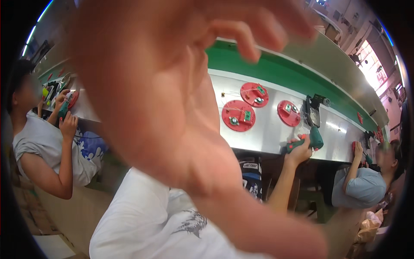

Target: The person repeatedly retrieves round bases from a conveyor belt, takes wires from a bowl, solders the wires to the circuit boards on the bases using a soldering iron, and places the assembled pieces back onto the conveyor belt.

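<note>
My left hand (172,99) is raised very close, palm toward me, blurred and filling much of the view. Its fingers are apart and loosely bent, with nothing seen in them. Farther right, my right hand (301,151) is wrapped round the handle of a green power drill (316,138) at the bench's near edge. Beyond the drill lies a red round plate (289,113) with a small green circuit board. Two similar red plates, one nearer (238,122) and one farther (254,89), lie left of it with thin wires and round metal parts.
The metal bench (267,138) runs across the view, with a green strip (280,64) along its back. A black tray (312,113) stands beyond the drill. One person (47,142) works at left with another green tool; another person (360,183) sits at right.
</note>
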A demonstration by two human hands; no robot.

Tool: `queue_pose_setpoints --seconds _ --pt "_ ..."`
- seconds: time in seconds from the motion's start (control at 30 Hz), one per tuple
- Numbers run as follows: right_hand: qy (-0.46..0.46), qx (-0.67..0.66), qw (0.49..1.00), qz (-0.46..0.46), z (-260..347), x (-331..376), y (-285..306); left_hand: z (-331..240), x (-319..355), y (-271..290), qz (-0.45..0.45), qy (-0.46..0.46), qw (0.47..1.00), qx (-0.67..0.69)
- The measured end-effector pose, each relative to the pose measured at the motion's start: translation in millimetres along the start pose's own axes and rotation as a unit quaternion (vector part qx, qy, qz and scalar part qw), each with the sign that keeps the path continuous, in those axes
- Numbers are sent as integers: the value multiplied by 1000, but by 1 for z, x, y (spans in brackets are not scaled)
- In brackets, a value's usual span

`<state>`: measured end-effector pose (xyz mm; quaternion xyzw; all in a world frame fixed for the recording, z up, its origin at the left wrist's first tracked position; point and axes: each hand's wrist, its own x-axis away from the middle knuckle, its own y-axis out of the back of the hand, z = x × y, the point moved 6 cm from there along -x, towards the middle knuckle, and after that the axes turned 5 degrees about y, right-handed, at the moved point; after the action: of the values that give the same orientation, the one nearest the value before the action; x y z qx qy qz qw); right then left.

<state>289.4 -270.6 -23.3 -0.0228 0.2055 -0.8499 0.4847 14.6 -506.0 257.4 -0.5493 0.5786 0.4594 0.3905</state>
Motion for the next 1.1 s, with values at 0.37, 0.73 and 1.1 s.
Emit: queue_pose_setpoints --seconds 0.37,0.73,1.1 --pt "-25 52 998 -17 -15 -14 -2 4 5 89 -10 -78 997 11" --pt "-2 7 1000 -19 -10 -2 8 35 -35 128 40 -150 988 17" --pt "-2 17 1000 8 -19 -12 -8 53 22 111 -134 -34 990 26"
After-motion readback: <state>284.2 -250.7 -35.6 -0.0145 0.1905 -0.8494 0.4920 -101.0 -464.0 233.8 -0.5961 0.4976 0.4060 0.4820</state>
